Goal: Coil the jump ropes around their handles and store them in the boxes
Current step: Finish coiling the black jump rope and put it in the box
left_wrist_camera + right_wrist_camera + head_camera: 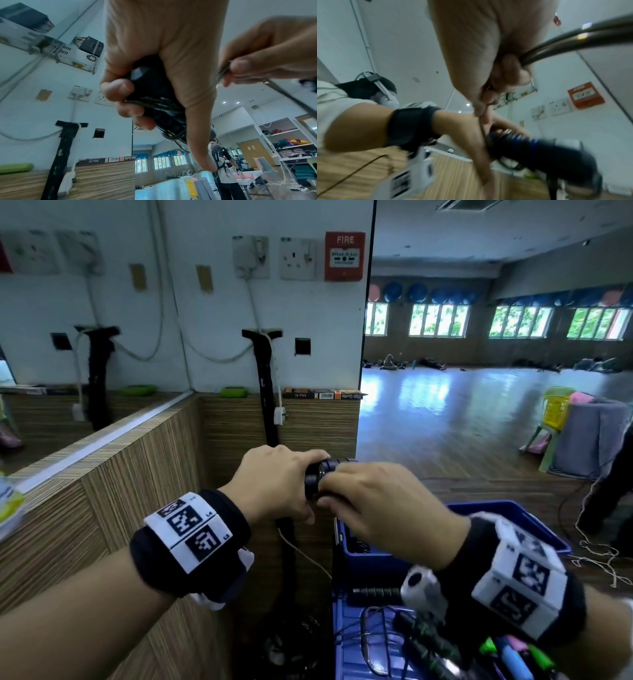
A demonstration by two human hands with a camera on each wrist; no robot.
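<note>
The left hand (274, 484) has its fingers (118, 89) curled round the dark handles (154, 94), with several turns of rope (154, 102) pressed against them; only the left wrist view shows those turns. The right hand (383, 505) pinches a stretch of the rope between thumb and fingertips (240, 67), just right of the handles. In the head view the handles (322, 474) sit between both hands, held in the air above a blue box (513, 511). Nearer, a second blue box (349, 631) holds more handles and cords. The right wrist view, blurred, shows blue bands on the handles (527, 147).
</note>
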